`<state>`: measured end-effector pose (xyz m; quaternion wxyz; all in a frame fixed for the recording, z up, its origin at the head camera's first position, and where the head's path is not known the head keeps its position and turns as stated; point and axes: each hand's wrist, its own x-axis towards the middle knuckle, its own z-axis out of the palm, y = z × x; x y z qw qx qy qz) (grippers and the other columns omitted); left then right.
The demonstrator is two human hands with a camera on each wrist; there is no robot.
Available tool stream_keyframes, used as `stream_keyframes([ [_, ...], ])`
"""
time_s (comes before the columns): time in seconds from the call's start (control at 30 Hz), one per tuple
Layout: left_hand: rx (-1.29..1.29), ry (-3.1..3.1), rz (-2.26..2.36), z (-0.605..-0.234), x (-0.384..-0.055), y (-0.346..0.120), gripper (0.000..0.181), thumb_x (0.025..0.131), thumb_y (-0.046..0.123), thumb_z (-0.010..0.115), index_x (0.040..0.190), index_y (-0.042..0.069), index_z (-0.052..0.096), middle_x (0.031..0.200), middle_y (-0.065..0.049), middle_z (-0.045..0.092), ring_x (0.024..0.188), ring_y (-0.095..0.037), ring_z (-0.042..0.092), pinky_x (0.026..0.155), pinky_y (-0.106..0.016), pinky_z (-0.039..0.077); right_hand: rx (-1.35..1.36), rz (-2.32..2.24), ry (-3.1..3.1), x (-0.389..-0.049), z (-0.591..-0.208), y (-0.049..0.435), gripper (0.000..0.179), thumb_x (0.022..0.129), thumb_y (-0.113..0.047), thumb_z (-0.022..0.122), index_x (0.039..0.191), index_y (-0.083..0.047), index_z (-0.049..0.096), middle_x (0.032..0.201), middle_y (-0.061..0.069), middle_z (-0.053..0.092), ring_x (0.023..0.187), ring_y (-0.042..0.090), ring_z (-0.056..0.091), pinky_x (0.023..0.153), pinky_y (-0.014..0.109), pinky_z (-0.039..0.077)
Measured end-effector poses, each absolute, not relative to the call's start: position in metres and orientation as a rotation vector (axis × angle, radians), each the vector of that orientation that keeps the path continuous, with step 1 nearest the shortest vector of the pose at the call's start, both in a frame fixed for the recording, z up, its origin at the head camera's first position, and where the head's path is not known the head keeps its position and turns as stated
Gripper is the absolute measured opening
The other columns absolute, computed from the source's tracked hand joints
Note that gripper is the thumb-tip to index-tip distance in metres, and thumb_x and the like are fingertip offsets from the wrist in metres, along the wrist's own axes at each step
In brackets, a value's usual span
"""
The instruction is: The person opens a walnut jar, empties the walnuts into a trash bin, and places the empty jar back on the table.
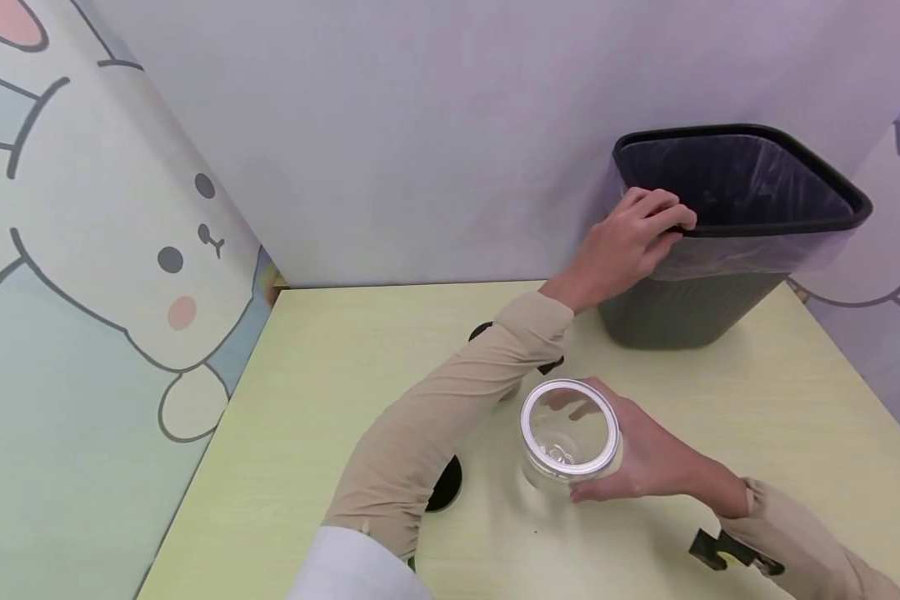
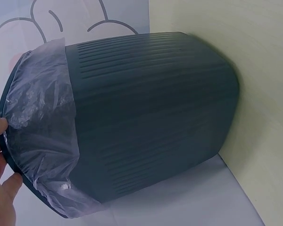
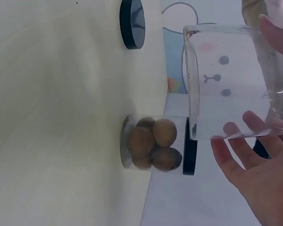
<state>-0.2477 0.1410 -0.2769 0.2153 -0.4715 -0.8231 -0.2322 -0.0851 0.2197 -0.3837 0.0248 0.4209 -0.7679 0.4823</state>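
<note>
My left hand [image 1: 630,237] grips the near rim of a dark grey trash bin [image 1: 690,312], its fingers curled over the edge. A clear plastic liner [image 2: 42,122] folds down outside that rim. Lower and nearer, my right hand [image 1: 656,450] holds a clear jar [image 1: 527,429] by its side, thumb on one side and fingers on the other. The jar has no lid on, and it looks empty through its walls. In the right wrist view it hangs above the table, the fingers [image 3: 243,153] showing through and beside it.
A lidded jar of several brown round nuts [image 3: 141,141] stands on the table, mostly behind my left forearm in the head view. A loose black lid [image 3: 132,23] lies flat nearby. White wall [image 1: 420,150] closes off the back; printed panels flank both sides.
</note>
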Motion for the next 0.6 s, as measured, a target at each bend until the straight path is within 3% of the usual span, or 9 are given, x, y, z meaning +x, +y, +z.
stream_keyframes([
  [0.6,-1.32,-2.283,-0.615,-0.276,-0.247,0.14,0.024,0.1,0.019,0.046,0.117,0.019,0.064,0.122,0.005,0.053,0.118,-0.013,0.042,0.091,-0.01,0.033,1.378,1.638,-2.4,-0.081,-0.429,0.201,0.098,0.055,-0.021,0.093,0.136,-0.01,0.039,0.124,0.007,0.054,0.111,0.026,0.053,0.086,0.042,0.048],
])
